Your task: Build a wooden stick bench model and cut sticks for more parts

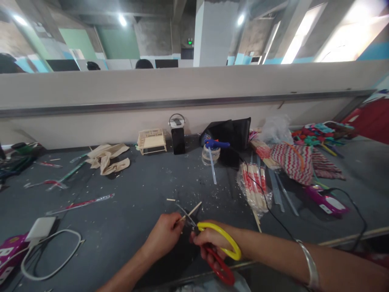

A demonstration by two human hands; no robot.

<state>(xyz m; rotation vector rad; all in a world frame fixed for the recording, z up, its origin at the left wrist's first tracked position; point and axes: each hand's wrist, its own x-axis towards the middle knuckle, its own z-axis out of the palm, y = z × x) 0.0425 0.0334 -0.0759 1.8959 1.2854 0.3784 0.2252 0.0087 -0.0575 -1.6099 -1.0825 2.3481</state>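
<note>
My left hand (166, 231) pinches a thin pale wooden stick (195, 208) low over the dark table. Scissors (232, 241) with one yellow and one red handle are gripped in my right hand (209, 242). Their blades are spread and meet the stick just beside my left fingertips; whether they have bitten into it I cannot tell. A short cut piece of wood (170, 199) lies on the table past my left hand. Farther back stands a miniature wooden bed-like frame (152, 142) with lattice sides, next to an upright phone (178, 141).
A blue glue gun (216, 144) rests on a glass jar (210, 156). To the right lie a bag of wooden sticks (255, 186), a zigzag cloth pouch (293, 162) and a purple power strip (326, 200). A white charger (41, 229) with its cable sits left. A low partition (121, 87) runs behind.
</note>
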